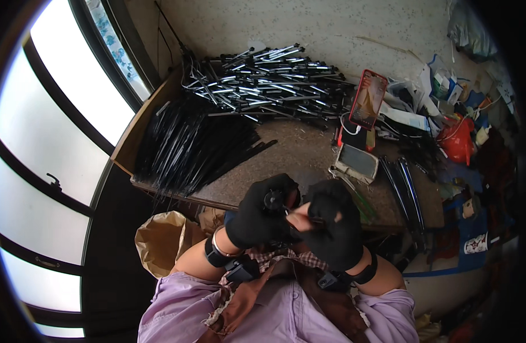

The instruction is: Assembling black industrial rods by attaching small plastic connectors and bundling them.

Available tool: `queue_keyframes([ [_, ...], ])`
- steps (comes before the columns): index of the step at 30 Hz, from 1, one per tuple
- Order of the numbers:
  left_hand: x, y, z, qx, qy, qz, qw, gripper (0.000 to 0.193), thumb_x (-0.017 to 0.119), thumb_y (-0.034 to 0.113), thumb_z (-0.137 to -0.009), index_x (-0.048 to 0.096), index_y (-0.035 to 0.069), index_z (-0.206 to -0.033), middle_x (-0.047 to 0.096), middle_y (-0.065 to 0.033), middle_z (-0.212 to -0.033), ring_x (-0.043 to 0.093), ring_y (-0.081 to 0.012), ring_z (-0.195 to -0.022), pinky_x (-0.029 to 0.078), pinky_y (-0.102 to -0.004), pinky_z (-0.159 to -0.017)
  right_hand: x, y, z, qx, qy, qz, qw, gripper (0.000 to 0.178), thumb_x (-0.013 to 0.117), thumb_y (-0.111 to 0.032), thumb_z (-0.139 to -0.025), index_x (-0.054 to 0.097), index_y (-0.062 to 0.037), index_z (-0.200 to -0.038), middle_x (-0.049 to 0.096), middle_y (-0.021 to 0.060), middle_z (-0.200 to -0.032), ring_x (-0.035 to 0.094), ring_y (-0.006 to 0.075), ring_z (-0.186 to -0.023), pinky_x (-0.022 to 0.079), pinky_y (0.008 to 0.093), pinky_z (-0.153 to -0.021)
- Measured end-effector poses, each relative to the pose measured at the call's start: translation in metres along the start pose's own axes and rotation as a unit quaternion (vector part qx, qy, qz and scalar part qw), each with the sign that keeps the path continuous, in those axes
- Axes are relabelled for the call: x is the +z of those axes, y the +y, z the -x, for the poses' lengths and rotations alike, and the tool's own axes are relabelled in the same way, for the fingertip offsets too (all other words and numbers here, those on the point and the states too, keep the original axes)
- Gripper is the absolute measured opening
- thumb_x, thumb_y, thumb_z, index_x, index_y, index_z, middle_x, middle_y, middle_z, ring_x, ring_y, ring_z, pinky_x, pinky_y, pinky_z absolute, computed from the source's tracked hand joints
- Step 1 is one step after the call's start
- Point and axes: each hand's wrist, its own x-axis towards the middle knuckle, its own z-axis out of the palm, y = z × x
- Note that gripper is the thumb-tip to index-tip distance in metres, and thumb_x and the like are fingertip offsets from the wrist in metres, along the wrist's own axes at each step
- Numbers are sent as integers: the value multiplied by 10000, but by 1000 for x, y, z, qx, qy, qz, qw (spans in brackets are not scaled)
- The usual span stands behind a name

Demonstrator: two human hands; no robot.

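Note:
Both my hands are in black fingerless-looking gloves, held close together in front of my lap at the table's near edge. My left hand (260, 212) is closed around a piece with a black round end (272, 199). A thin shiny bit of it shows toward the other hand. My right hand (335, 224) is closed, its bare fingertips pinched at that bit; what lies between them is too small and blurred to name. Beyond my hands, a heap of silver rods with black ends (274, 80) lies at the back of the brown table (297, 154). Thin black strips (186, 146) are piled at its left.
A phone in a red case (368, 98) stands at the back right, behind a small box with a grey top (357, 162). Dark rods (408, 191) lie to the right, near a red plastic bag (458, 140) and clutter. An open paper sack (163, 240) stands at lower left.

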Motion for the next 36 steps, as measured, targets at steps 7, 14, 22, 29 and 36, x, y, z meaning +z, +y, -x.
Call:
queue_keyframes([
  [7,-26,5,8,-38,37,89,995,283,742,117,-697,468,64,-745,501,-1,-697,455,-87,-659,386,-235,-604,-42,113,78,111,7,141,984,428,719,-116,-690,585,-51,-1091,596,160,-934,577,352,-855,468,374,-717],
  [14,-9,-3,-13,-56,-60,37,996,299,756,77,-671,470,64,-761,486,-17,-701,467,-101,-664,387,-234,-607,-14,146,127,429,-132,200,871,340,659,-221,-745,582,-47,-1026,579,140,-956,560,306,-891,444,369,-785],
  [22,-29,-6,-20,-91,22,21,995,279,740,75,-679,479,58,-778,484,16,-715,451,-72,-675,388,-228,-614,-39,34,55,195,-74,-36,977,245,672,-166,-702,586,-55,-904,556,95,-937,533,286,-888,419,359,-796],
  [29,-33,-7,-10,-69,110,-51,990,304,722,1,-638,474,40,-809,476,13,-730,454,-75,-707,397,-230,-634,-52,14,35,-76,-93,313,942,288,759,-227,-617,615,-43,-785,566,85,-914,536,264,-901,420,356,-767],
  [36,-35,1,-3,34,34,-33,998,402,719,-24,-602,483,15,-925,476,4,-779,441,-92,-746,394,-241,-656,-59,14,42,394,-192,-294,849,357,785,-320,-644,622,-16,-736,594,84,-949,540,200,-902,426,352,-735],
])
